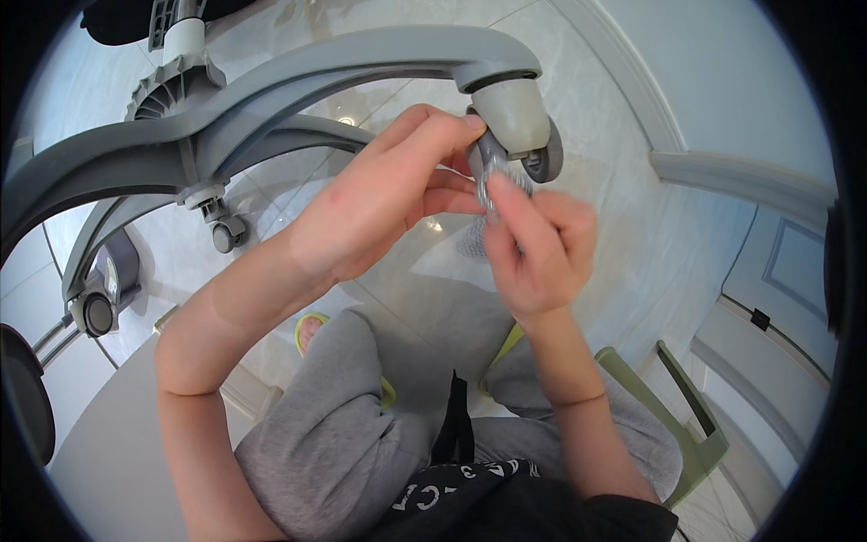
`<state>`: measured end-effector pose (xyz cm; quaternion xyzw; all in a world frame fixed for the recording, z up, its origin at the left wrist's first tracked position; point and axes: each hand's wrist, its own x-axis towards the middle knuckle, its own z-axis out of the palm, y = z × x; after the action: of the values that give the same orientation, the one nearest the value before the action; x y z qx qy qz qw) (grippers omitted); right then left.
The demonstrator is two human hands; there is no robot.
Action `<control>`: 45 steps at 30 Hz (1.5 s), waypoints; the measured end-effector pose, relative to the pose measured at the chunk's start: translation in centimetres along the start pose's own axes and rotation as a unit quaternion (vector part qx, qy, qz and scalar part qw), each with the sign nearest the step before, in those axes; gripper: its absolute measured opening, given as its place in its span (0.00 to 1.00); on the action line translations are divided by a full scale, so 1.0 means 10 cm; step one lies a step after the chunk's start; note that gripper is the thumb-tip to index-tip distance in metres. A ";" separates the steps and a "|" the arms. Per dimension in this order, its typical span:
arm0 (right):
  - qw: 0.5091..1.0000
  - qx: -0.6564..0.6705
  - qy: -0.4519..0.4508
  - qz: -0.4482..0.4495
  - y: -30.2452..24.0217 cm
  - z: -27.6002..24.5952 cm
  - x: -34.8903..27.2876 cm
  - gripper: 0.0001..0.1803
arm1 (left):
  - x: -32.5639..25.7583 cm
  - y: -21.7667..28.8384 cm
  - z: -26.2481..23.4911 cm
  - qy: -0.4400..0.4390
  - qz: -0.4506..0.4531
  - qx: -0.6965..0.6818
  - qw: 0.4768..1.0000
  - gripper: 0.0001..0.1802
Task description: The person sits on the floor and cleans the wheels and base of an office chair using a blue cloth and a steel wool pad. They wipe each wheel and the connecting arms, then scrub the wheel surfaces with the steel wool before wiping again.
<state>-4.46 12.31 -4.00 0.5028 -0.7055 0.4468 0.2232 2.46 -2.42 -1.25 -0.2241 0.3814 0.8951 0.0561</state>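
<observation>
The grey five-armed base of a swivel chair [379, 56] reaches across from the left, and a caster [510, 117] sits at the end of its nearest arm. My left hand [406, 167] grips the caster's near grey wheel, thumb on its upper edge and fingers curled behind. Closed in a pinch, my right hand [546, 239] holds a translucent, mesh-like piece [494, 172] against that wheel. Motion blurs the right fingers a little, and the exact kind of this piece cannot be made out. Its patterned end [471, 240] hangs below, partly hidden by the hand.
Other casters [229, 233] of the base stand at the left. A green plastic stool [668, 425] is at lower right beside my leg. White skirting [741, 181] and a pale door panel [786, 271] bound the tiled floor on the right. A round-edged grey surface [108, 452] lies lower left.
</observation>
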 end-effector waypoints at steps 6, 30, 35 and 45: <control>1.000 0.001 -0.004 0.015 0.00 -0.03 -0.20 0.27 | -0.01 0.03 -0.06 -0.011 0.000 0.004 1.000 0.20; 0.998 0.048 0.001 0.041 0.04 -0.15 -0.31 0.24 | -0.09 0.10 0.09 0.062 -0.025 0.098 0.993 0.18; 0.999 0.021 -0.006 0.023 0.01 -0.08 -0.07 0.26 | -0.21 0.13 0.16 0.053 0.017 0.174 0.983 0.21; 1.000 0.023 -0.012 0.009 0.03 -0.02 -0.27 0.26 | -0.01 0.10 0.04 0.048 -0.027 0.131 0.990 0.21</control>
<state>-3.67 13.91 -6.10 0.5069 -0.7023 0.4586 0.1986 2.13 -2.81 -0.35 -0.2674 0.4911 0.8241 0.0906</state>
